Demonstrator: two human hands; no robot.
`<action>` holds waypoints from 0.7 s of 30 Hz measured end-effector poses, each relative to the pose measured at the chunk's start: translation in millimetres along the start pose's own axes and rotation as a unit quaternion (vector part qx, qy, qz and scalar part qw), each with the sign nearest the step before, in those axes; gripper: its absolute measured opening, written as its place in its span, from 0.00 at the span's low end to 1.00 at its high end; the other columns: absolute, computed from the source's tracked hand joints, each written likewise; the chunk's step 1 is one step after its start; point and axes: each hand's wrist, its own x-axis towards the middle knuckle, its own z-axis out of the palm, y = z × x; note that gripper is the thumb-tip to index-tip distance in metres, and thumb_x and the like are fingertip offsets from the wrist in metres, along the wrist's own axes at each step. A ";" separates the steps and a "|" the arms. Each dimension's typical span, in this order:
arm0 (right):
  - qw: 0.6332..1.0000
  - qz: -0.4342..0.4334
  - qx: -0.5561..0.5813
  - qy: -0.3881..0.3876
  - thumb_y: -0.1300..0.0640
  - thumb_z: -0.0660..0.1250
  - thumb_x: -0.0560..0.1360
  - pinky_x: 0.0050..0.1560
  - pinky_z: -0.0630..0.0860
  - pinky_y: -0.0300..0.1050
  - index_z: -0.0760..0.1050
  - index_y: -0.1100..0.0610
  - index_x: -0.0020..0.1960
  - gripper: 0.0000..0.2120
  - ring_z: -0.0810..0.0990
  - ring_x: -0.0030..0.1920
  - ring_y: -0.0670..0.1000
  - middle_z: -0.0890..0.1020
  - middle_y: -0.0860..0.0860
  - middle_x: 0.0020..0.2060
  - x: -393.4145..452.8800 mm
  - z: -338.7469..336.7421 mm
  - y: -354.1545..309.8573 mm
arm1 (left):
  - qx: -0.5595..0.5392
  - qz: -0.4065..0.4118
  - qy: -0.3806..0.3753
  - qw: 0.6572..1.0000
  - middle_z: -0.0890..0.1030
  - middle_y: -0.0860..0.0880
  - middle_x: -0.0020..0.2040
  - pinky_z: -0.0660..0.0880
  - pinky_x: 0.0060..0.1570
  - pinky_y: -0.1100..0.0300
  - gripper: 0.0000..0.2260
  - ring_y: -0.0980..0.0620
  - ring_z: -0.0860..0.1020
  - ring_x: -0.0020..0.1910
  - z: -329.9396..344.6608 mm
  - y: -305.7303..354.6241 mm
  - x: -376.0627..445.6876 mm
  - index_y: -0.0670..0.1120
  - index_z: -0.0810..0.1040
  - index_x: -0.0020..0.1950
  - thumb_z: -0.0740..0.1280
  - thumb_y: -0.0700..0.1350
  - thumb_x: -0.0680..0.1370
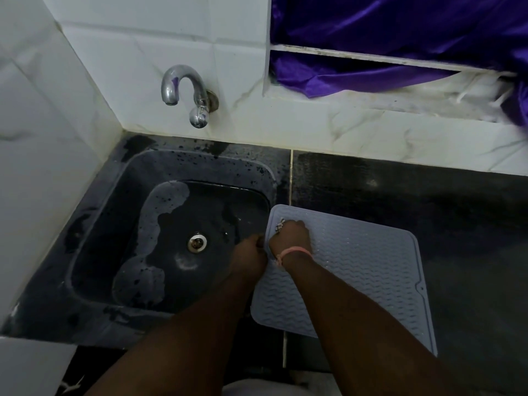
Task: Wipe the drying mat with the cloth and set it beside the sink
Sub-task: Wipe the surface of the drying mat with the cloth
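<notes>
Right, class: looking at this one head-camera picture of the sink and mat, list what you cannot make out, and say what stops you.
1. Cloth: only a small scrap shows; the right hand covers the rest.
2. Left hand fingers: curled at the drying mat edge, so the grip is unclear.
3. Mat's near corner: hidden by the right forearm.
4. Purple fabric: cut off by the top and right edges.
5. Whether the mat is wet: too dim to tell.

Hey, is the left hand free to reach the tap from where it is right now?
Probably not right away. The left hand is pinching the drying mat at its edge, so it must let go first. Otherwise only the open sink lies between it and the tap.
</notes>
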 end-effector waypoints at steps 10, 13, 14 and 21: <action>0.990 0.006 0.125 -0.067 0.56 0.67 0.74 0.36 0.71 0.39 0.77 0.55 0.36 0.08 0.77 0.35 0.50 0.78 0.50 0.31 -4.9 0.2 -15.3 | 0.031 0.004 -0.001 1.000 0.81 0.43 0.60 0.74 0.60 0.54 0.15 0.44 0.80 0.58 4.9 -0.8 9.7 0.42 0.74 0.67 0.63 0.43 0.81; 0.987 0.015 0.150 -0.048 0.55 0.66 0.74 0.38 0.71 0.40 0.77 0.55 0.37 0.08 0.78 0.38 0.52 0.79 0.50 0.33 -14.7 -0.3 -16.4 | 0.012 -0.022 0.040 0.999 0.79 0.43 0.62 0.73 0.59 0.53 0.17 0.46 0.79 0.58 5.8 7.0 12.1 0.45 0.69 0.72 0.57 0.47 0.84; 0.988 0.016 0.150 -0.042 0.56 0.65 0.74 0.41 0.72 0.41 0.78 0.55 0.39 0.07 0.80 0.41 0.53 0.80 0.51 0.35 -16.0 -4.7 -12.6 | 0.013 -0.014 0.045 0.999 0.79 0.43 0.61 0.73 0.59 0.52 0.17 0.45 0.78 0.59 7.9 8.2 14.1 0.46 0.70 0.71 0.58 0.46 0.83; 0.981 0.090 0.163 0.060 0.60 0.62 0.76 0.53 0.77 0.47 0.80 0.63 0.44 0.10 0.81 0.48 0.58 0.83 0.59 0.43 -18.4 -59.4 68.1 | 0.043 0.092 0.018 0.995 0.78 0.46 0.63 0.71 0.62 0.58 0.15 0.47 0.76 0.62 38.3 40.9 10.5 0.48 0.75 0.66 0.61 0.40 0.81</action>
